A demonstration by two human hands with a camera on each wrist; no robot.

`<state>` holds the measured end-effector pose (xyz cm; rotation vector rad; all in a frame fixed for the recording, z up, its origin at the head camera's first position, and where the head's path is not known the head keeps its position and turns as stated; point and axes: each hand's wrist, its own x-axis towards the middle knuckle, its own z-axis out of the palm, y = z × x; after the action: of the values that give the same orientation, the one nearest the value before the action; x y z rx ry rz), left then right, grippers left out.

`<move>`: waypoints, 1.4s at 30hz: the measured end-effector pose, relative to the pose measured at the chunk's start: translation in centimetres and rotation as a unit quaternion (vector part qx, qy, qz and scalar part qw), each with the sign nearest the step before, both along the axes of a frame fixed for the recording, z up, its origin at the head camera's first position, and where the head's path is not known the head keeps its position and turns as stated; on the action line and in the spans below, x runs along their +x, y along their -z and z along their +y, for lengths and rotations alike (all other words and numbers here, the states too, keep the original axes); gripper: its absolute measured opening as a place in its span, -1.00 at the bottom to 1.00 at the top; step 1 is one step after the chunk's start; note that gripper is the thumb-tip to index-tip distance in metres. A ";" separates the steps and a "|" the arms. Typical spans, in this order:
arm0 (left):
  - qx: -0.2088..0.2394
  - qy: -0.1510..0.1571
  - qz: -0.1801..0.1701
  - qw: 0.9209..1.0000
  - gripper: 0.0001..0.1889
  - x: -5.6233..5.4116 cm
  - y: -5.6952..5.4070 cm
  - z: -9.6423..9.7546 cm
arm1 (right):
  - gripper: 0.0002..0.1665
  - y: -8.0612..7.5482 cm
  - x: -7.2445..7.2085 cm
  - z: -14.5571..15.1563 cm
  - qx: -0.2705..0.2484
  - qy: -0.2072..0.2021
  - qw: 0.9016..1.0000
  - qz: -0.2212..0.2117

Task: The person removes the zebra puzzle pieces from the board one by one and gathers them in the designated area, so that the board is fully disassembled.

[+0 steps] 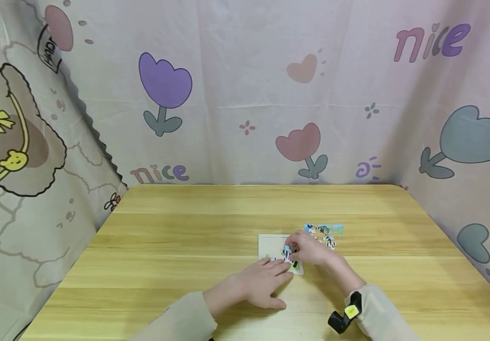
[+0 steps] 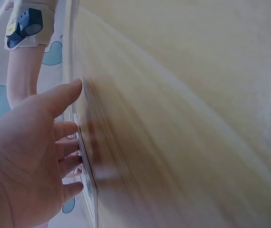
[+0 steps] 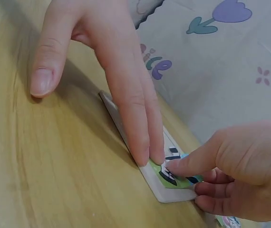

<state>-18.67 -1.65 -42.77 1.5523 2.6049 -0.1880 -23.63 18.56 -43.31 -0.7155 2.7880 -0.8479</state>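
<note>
A white puzzle board (image 1: 269, 244) lies on the table, with printed pieces (image 3: 169, 180) in green, black and white along its near right part. Across its near edge my left hand (image 1: 263, 284) stretches out, its fingertips touching the board and pieces, its thumb held apart. My right hand (image 1: 310, 248) comes in from the right and pinches a jigsaw puzzle piece (image 1: 287, 250) with blue and black-and-white print over the board. In the right wrist view, the right thumb (image 3: 188, 164) lies on that piece beside the left fingertips; the other fingers curl at the board's edge.
Several loose jigsaw pieces (image 1: 330, 241) lie on the table just beyond the right hand. The wooden table (image 1: 176, 232) reaches back to a printed curtain (image 1: 228, 85), which also hangs along both sides. A black wrist camera (image 1: 344, 318) sits on the right sleeve.
</note>
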 end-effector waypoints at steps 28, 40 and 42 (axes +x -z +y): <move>-0.013 -0.003 -0.005 1.000 -0.25 0.0 -0.1 -0.2 | -0.67 -0.3 -0.1 4.9 -0.138 0.109 0.984 -0.003; -0.011 -0.002 -0.003 1.000 -0.23 0.2 0.0 -0.4 | -0.57 -0.3 1.0 12.0 -0.214 0.191 0.957 -0.055; -0.011 0.000 -0.003 1.000 -0.23 0.2 0.0 -0.5 | -0.57 -0.1 1.1 12.9 -0.199 0.196 0.959 -0.044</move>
<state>-18.43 -2.10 -42.73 1.5437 2.5887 -0.2123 -22.53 31.43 -43.22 -0.1491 2.7431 -1.5004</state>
